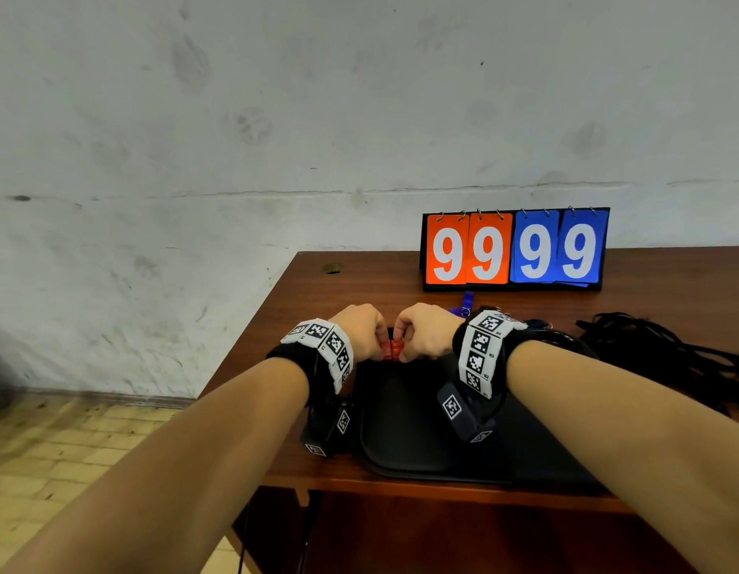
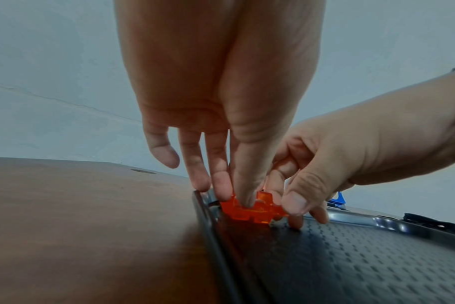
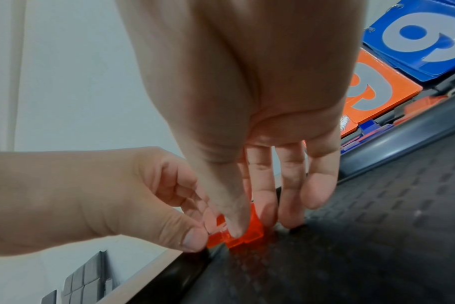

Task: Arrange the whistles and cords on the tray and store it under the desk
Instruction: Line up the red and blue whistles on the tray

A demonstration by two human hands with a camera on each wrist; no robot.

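I see the orange whistle (image 2: 249,211) sitting at the tray's (image 1: 405,424) far left corner, touching the textured floor just inside the rim. My left hand (image 1: 361,331) pinches its left end between thumb and fingertips; my right hand (image 1: 427,331) pinches the right end the same way, other fingers resting on the tray. Both grips are small fingertip grips on smooth plastic.

The risk, as I judge it: it may be two whistles pressed together rather than one, I cannot tell, and if I let go unevenly a piece could tip over the rim onto the desk (image 1: 359,279). The corner is very close to the desk's left edge, so a slip could send it to the floor.

A blue whistle (image 1: 465,304) lies beyond the tray by the scoreboard (image 1: 512,250), and the black cords (image 1: 666,345) are heaped to the right, both not yet on the tray. Dragging the cords in could snag and shove the whistle out
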